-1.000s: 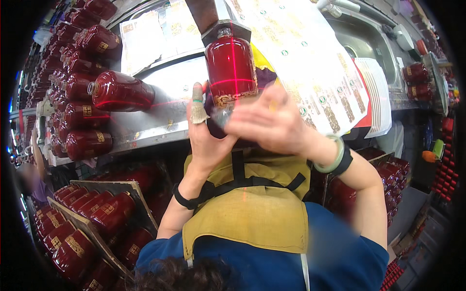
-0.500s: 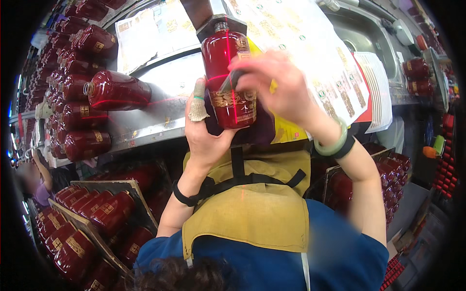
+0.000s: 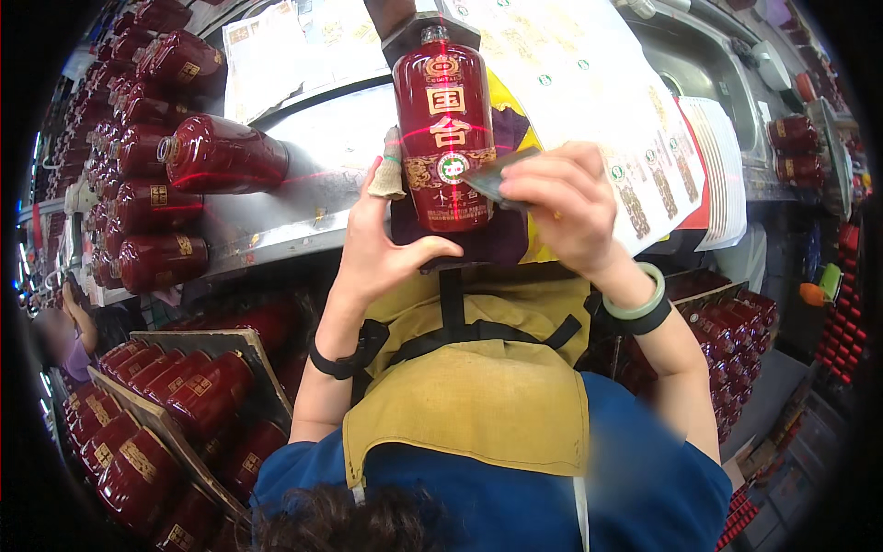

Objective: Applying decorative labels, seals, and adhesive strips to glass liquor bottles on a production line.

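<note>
A dark red glass bottle (image 3: pixel 448 110) lies face up, its neck away from me, on a dark purple cloth (image 3: pixel 510 216). Gold lettering, a patterned band and a round green-and-white emblem (image 3: pixel 453 167) decorate its front. My right hand (image 3: pixel 572 198) is closed on a thin dark flat scraper (image 3: pixel 504 177), whose tip reaches the bottle beside the emblem. At the bottle's left side is my left hand (image 3: pixel 379 235), with its thumb stretched out below the base and its fingers apart from the thumb. One finger wears a cloth finger cover (image 3: pixel 388 166).
Another red bottle (image 3: pixel 225 155) lies on the metal bench (image 3: pixel 276 225) to the left, beside stacked bottles (image 3: pixel 161 198). Decal sheets (image 3: pixel 589 92) lie at the right, before a steel sink (image 3: pixel 708 69). Crates of bottles (image 3: pixel 166 423) stand below the bench.
The bottle has turned, so its lettered front now faces up. My right hand has moved right and down with the scraper. My left thumb has come away from the bottle's underside.
</note>
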A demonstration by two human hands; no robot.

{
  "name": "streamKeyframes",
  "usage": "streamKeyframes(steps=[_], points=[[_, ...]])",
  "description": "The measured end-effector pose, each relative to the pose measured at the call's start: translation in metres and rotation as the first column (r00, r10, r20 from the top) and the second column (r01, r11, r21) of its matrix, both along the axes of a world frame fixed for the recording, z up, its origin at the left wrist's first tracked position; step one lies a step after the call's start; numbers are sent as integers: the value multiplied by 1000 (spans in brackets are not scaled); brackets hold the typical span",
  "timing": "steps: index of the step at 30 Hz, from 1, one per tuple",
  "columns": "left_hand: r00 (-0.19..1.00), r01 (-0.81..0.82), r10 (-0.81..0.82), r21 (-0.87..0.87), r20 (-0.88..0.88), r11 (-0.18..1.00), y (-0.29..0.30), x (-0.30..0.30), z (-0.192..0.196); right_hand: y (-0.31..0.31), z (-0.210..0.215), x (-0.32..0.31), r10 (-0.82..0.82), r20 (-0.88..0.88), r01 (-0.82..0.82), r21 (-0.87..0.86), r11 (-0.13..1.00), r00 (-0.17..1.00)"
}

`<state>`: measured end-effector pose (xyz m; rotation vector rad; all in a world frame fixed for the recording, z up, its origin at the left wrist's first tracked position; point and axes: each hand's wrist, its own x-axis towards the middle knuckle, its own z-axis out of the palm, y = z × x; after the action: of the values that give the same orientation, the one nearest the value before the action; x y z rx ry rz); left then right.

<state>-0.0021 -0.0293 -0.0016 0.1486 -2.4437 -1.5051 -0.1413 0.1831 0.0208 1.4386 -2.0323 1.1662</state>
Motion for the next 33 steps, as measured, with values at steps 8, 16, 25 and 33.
streamKeyframes(steps=[8, 16, 25, 33], points=[[997, -3, -22, 333, 71, 943, 10, -4, 2, 22, 6, 24, 140, 118, -150, 78, 986, 983], [996, -88, 76, 584, 44, 807, 17, -6, 0, 7, 2, 13, -56, 265, 91, -123, 988, 963], [996, -89, 89, 627, 31, 774, 22, -12, 10, 21, 6, 37, 174, 198, -195, 92, 977, 965], [963, -262, 235, 235, 135, 936, 43, -25, 23, 15, 6, 17, -76, 425, 167, -181, 969, 902]])
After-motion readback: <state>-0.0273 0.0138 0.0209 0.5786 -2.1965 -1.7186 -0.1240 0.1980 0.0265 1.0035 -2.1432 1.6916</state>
